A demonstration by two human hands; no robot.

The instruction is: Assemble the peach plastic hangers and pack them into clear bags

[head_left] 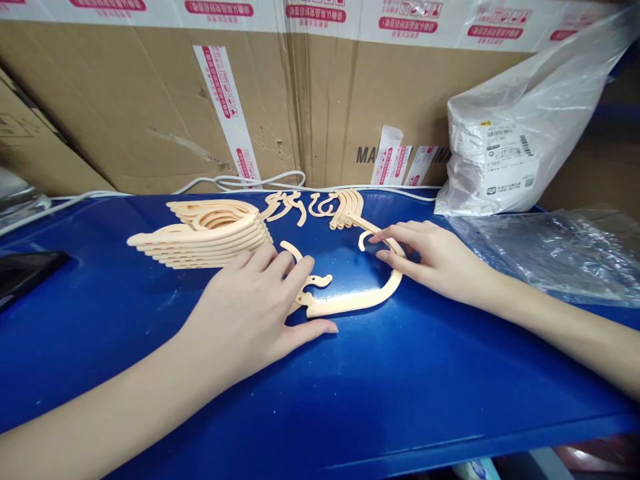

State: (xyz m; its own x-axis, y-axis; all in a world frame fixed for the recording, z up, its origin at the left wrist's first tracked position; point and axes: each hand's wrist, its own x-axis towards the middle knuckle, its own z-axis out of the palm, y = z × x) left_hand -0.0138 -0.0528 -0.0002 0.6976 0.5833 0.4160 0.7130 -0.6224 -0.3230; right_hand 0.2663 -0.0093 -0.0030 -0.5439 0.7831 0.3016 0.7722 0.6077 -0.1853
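Note:
My left hand (255,300) reaches over a few loose cream plastic hanger pieces (320,281), its thumb stretched out apart from the fingers. Some of those pieces are hidden beneath its fingertips. At the right, my right hand (425,250) pinches a cream plastic hanger piece (367,300), a bent arm that curves back towards the left hand. A small hook (362,240) shows at the right fingertips. Left of my left hand lies a neat stack of cream hanger parts (200,243), layered on top of one another.
Loose hooks (285,205) and a row of curved pieces (347,208) lie farther back on the blue table (320,413). A white cable (260,181) runs along cardboard boxes (150,107). A wrapped parcel (500,147) and clear plastic (550,253) are right; a black device (30,277) is left.

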